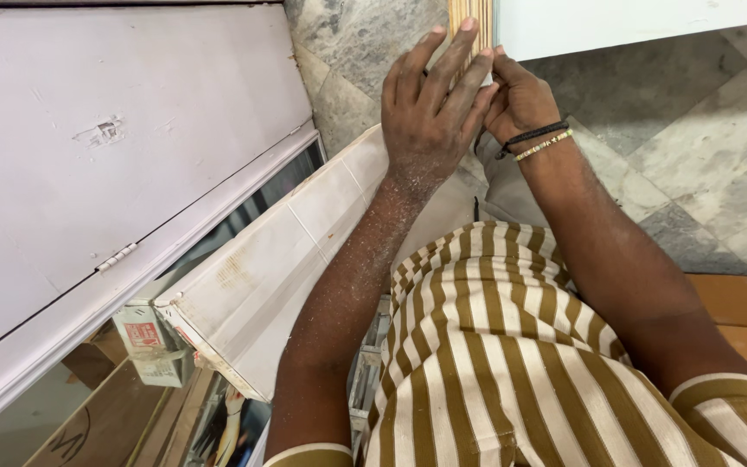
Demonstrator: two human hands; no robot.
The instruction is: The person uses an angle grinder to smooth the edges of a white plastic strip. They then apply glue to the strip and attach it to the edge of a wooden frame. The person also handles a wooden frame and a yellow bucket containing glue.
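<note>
You are pressing your flat, open left hand (430, 108) on the pale wooden strip (470, 19); your curled right hand (519, 99) is pinching it, so keep it steady.

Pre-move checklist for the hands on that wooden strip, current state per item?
1. Left hand flat on the ridged wooden strip: ok.
2. Right hand on the strip: cannot tell, the left hand's fingers cover the contact.
3. Full strip in view: not ok, it runs off the top edge.
4. Bracelets away from the strip: ok, back at the wrist.
5. White panel beside the strip: ok, touching or apart cannot tell.
</note>
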